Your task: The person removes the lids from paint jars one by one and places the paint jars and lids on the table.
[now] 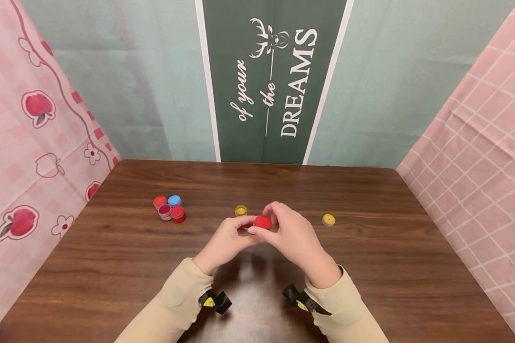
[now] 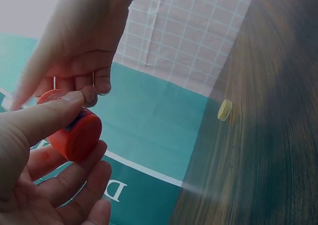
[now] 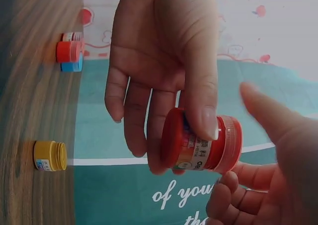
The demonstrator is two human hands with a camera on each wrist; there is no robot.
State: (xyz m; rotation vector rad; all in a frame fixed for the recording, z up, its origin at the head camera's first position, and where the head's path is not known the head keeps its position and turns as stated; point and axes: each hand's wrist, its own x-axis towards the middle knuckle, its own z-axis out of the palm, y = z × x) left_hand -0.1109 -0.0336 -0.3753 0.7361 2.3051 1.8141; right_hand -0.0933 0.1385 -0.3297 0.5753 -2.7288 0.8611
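A small red paint jar (image 1: 263,222) with a clear-sided lid (image 3: 231,144) is held above the table, tipped on its side in the right wrist view. My left hand (image 1: 227,240) grips its labelled body between thumb and fingers. Around the lid end is my right hand (image 1: 293,236), its fingertips right at the lid's lower edge and its blurred thumb standing off from it. A band of red shows between label and lid. Just beyond the hands stands an uncovered yellow jar (image 1: 241,210). To the right lies a yellow lid (image 1: 328,219).
At the left of the brown table (image 1: 382,267), several lidded jars stand in a cluster: a blue jar (image 1: 174,200), a dark red jar (image 1: 165,211), a bright red jar (image 1: 178,214) and an orange-red one. Printed cloths (image 1: 154,95) hang around the table's back and sides.
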